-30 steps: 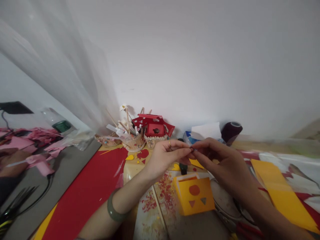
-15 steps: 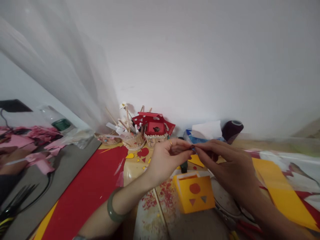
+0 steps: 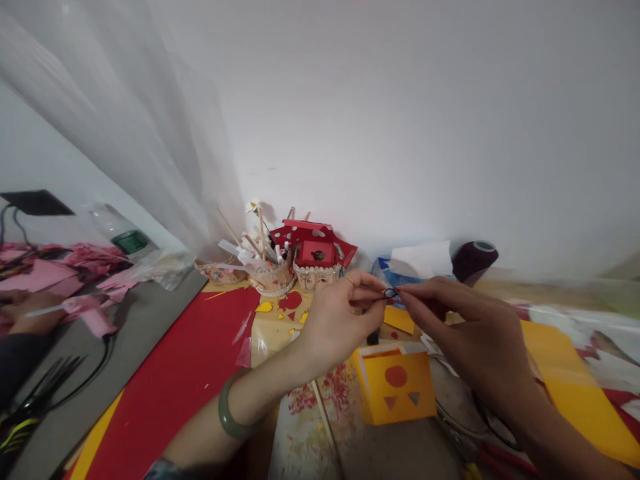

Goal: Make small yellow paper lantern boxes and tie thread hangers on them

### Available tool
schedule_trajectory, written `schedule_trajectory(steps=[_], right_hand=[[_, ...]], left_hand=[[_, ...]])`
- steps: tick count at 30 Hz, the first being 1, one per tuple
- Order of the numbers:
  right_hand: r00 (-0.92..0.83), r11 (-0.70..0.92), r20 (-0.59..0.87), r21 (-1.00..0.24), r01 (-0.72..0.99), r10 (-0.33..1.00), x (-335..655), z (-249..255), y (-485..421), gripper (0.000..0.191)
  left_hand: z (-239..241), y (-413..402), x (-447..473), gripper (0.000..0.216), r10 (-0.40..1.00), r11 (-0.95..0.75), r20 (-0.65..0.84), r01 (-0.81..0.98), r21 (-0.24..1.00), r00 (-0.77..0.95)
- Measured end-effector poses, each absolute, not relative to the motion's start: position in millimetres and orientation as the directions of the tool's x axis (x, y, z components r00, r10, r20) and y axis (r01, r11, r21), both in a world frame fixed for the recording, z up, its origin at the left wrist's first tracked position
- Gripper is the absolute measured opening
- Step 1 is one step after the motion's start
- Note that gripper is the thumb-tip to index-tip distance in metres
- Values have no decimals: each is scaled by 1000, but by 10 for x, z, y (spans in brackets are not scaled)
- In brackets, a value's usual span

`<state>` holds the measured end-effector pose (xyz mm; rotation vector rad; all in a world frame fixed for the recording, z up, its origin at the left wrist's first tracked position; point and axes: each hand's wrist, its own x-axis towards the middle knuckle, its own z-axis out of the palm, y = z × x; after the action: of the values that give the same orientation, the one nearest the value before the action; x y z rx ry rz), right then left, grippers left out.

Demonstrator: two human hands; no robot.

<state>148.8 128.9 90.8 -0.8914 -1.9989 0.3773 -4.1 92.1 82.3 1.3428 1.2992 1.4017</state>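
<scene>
A small loop of dark thread (image 3: 391, 293) is pinched between both hands at chest height above the table. My left hand (image 3: 340, 323), with a ring and a green bangle at the wrist, grips one side of the loop between thumb and fingers. On the other side, the fingertips of my right hand (image 3: 467, 333) are closed on the thread. Below them stands a yellow paper box (image 3: 423, 373) with a round hole and two triangular ones in its front. A wooden stick (image 3: 324, 412) lies left of the box on a stained sheet (image 3: 295, 440).
Red card (image 3: 185, 380) covers the left side, yellow card (image 3: 575, 387) the right. Behind are baskets (image 3: 274, 277) of sticks, a red paper box (image 3: 317, 253) and a dark purple thread cone (image 3: 475, 259). At far left, another person's hand (image 3: 33, 312) is near a pink glue gun (image 3: 90, 315).
The thread between my fingertips now shows as an open loop, with the fingertips slightly farther apart. The whole view has shifted a little, moving the scene rightward.
</scene>
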Motion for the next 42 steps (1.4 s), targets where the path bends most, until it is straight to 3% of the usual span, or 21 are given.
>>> schedule_trajectory(steps=[11, 20, 25, 28, 36, 42], right_hand=[[-383, 567, 428, -709, 420, 819, 1478, 933, 1302, 16], [-445, 422, 265, -855, 301, 855, 1443, 939, 1318, 20], [-493, 199, 84, -962, 186, 866, 1433, 947, 1303, 36], [-534, 97, 51, -994, 57, 844, 1426, 946, 1286, 46], [-544, 5, 22, -999, -32, 839, 1383, 887, 1277, 37], [-546, 54, 28, -998, 31, 837, 1374, 914, 1256, 37]], left_hand=[[813, 930, -52, 8, 970, -138, 159, 119, 983, -186], [850, 912, -56, 13, 980, -119, 115, -17, 993, -162], [882, 950, -93, 4, 917, -323, 318, 17, 946, -241], [895, 955, -106, 4, 886, -381, 381, 51, 923, -265], [836, 947, -63, 6, 971, -205, 158, -287, 936, -177], [904, 894, -33, 6, 979, -158, 97, -363, 918, -179]])
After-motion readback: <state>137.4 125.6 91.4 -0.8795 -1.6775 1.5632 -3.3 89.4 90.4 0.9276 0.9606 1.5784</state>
